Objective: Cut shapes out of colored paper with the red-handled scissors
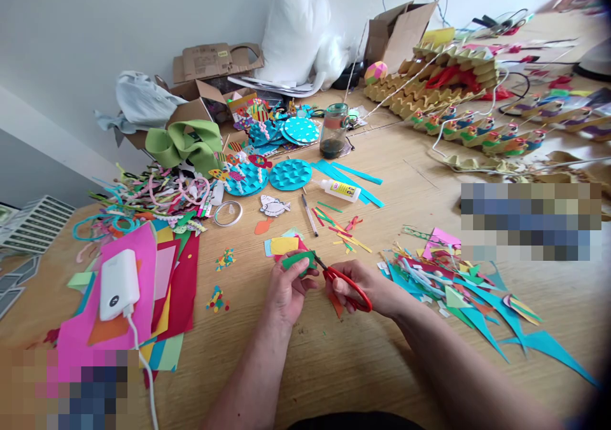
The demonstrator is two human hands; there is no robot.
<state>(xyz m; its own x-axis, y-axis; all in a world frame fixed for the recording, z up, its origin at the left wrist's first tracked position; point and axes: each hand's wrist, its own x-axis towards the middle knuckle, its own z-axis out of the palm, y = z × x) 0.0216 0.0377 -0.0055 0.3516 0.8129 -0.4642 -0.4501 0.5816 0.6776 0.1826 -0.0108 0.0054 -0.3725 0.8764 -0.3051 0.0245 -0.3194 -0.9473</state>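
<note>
Between the fingers of my left hand (pixel 289 290) is a piece of green paper (pixel 300 262). My right hand (pixel 356 284) is closed on red-handled scissors (pixel 353 289), whose blades meet the paper's right edge. Below the scissors an orange scrap (pixel 335 304) is partly hidden. Just beyond my hands lie small coloured paper pieces, a yellow one (pixel 284 245) on top. Farther off are a white fish cutout (pixel 274 206), an orange fish shape (pixel 265 226), a pen (pixel 309 215) and thin paper strips (pixel 346 231).
A glue bottle (pixel 340 189) lies near blue strips and a blue scalloped disc (pixel 290 173). Paper scraps (pixel 458 284) spread at right. Coloured sheets (pixel 184 284) bear a white power bank (pixel 119 284) with a cable at left. A glass jar (pixel 333 131) and egg cartons (pixel 405 90) stand behind.
</note>
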